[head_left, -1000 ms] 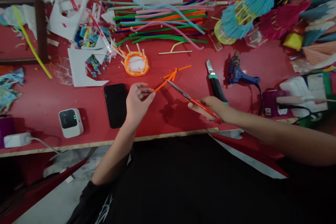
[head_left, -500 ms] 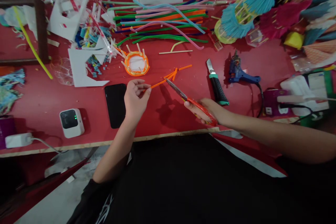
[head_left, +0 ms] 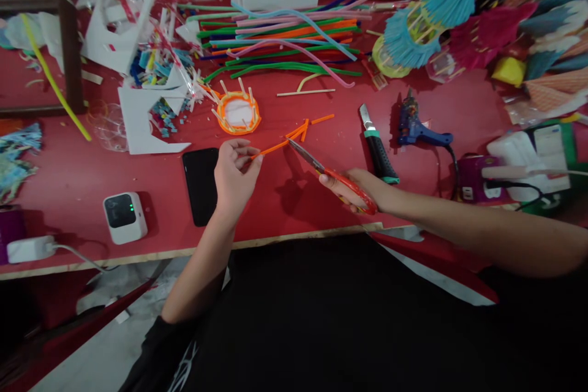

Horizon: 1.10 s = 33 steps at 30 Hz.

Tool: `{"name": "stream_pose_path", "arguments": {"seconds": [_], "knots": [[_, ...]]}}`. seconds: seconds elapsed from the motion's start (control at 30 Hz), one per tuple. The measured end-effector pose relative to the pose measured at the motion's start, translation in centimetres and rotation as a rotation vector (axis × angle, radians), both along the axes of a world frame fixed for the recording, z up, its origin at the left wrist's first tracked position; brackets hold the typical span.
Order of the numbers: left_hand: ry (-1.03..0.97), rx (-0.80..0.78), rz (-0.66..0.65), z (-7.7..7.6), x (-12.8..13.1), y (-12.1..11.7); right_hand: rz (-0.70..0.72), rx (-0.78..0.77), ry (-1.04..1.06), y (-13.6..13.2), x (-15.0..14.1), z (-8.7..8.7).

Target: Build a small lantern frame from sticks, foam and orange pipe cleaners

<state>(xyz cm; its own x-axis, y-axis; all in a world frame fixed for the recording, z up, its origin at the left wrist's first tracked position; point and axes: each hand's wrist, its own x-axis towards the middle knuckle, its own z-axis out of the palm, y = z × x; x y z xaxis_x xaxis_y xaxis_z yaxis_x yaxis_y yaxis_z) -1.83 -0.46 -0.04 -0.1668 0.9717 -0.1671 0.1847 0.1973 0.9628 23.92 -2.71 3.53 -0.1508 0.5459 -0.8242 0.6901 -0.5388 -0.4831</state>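
Between thumb and fingers, my left hand [head_left: 237, 173] pinches an orange pipe cleaner [head_left: 272, 149] that points to the right. My right hand [head_left: 350, 188] is closed round the red handles of a pair of scissors [head_left: 312, 160]. The blade tips meet the far end of the pipe cleaner; whether they have cut through it I cannot tell. Just beyond the tips lie short orange pieces [head_left: 323, 118] on the red table. Behind my left hand sits a round orange-edged base [head_left: 238, 113] with a white centre and short sticks standing round its rim.
A black phone [head_left: 200, 187] and a white device [head_left: 125, 217] lie left of my hands. To the right are a utility knife [head_left: 377, 146] and a blue glue gun [head_left: 423, 128]. Coloured pipe cleaners [head_left: 285, 37] line the back, with scraps [head_left: 158, 67] and paper crafts [head_left: 413, 37] either side.
The view has shifted slightly. Both hands keep nearly the same pose, with the scissor tips still at the orange pipe cleaner's end.
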Motion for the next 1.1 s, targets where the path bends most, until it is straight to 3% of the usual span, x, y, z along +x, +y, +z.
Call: {"name": "stream_pose_path", "arguments": {"seconds": [0.23,0.47,0.8,1.1], "knots": [[0.088,-0.021,-0.030,0.2,-0.5,-0.1,-0.006,0.021,-0.001,-0.3,0.3,-0.6],[0.252,0.019,-0.101,0.0,-1.2,-0.5,-0.082,0.036,-0.032,-0.5,0.0,0.0],[0.236,0.024,-0.165,-0.2,-1.1,-1.0,0.065,0.162,0.041,-0.8,0.5,0.3],[0.258,0.021,-0.180,0.0,-1.0,-1.2,0.057,0.166,0.079,-1.0,0.4,-0.1]]}}
